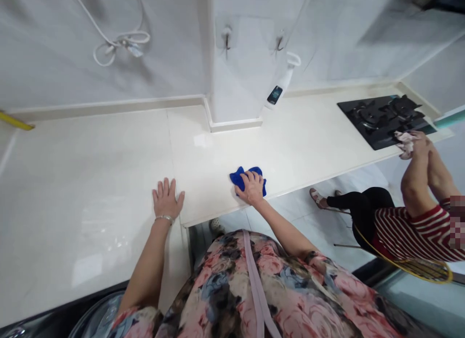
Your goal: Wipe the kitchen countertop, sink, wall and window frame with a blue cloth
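My left hand (pixel 167 200) lies flat on the pale countertop (pixel 119 159), fingers spread and nothing in it; a bracelet circles the wrist. Closer to the front edge of the counter, my right hand (pixel 252 187) grips a blue cloth (pixel 237 176) pressed against the surface. Part of the cloth shows beyond the fingers, while the rest is covered by the hand. A white spray bottle (pixel 282 81) with a dark label stands near the wall pillar, beyond the cloth.
At the right, a seated co-worker in a striped top (pixel 407 231) holds a crumpled cloth (pixel 406 143) at the black gas stove (pixel 370 122). White cord (pixel 121 45) hangs at the back wall. Two hooks (pixel 227 38) are fixed to the pillar (pixel 236 86).
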{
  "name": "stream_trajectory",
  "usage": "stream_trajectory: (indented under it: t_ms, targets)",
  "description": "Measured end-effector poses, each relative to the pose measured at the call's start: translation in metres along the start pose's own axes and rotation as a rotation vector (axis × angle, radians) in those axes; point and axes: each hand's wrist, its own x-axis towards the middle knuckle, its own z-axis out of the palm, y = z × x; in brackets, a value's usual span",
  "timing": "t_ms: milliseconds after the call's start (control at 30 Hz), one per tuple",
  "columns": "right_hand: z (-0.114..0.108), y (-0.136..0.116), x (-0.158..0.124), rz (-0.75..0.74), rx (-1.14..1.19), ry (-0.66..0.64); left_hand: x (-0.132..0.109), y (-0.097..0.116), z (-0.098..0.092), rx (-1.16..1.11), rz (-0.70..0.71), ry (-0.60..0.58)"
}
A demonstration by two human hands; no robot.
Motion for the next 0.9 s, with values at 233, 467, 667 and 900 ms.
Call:
stream_trajectory:
  t_ms: [233,467,667,900]
  targets:
    - [-0.013,0.024,-0.034,-0.104,0.033,-0.084,-0.095,0.043,0.022,0.068,0.014,-0.052]
    - [-0.034,0.076,-0.076,-0.283,0.027,-0.124,-0.16,0.061,0.025,0.151,-0.114,-0.072]
    - [-0.057,0.105,-0.087,-0.069,0.469,-0.265,-0.203,0.061,0.026,0.258,-0.207,-0.006]
    - [-0.055,0.173,-0.116,0.539,1.178,-0.352,-0.198,0.029,0.041,0.329,-0.205,0.047]
